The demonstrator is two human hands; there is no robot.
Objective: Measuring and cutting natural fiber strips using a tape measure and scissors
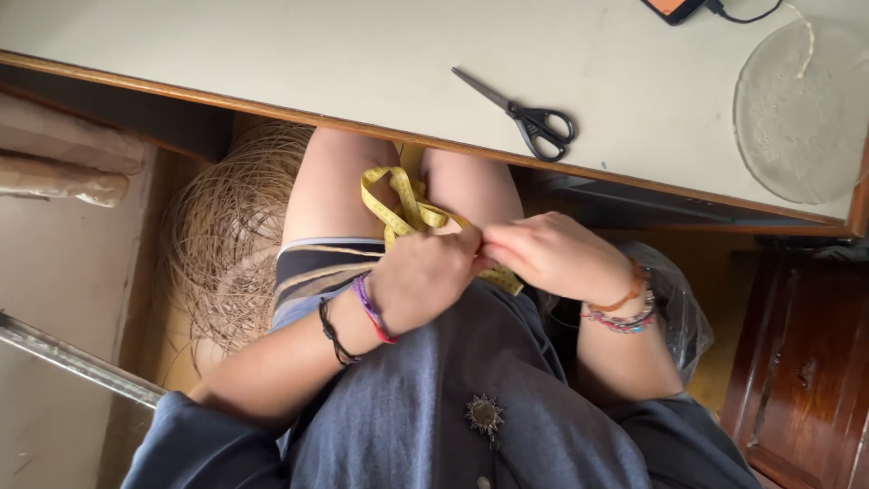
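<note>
Pale tabletop [272,54] with wooden edge seen across top; person seated below it, lap in view. Coil of thin tan cane strands [226,235] seen at far left on floor beside thigh. Yellow measuring tape [403,204] draped in loops over lap, between knees. Left hand [425,276] curled shut, fingers pinched on tape. Right hand [548,254] met fingertip to fingertip with it, likewise pinched narrow on tape. Black scissors [534,122] laid shut on tabletop above. Clear glass plate [801,109] set at far right.
</note>
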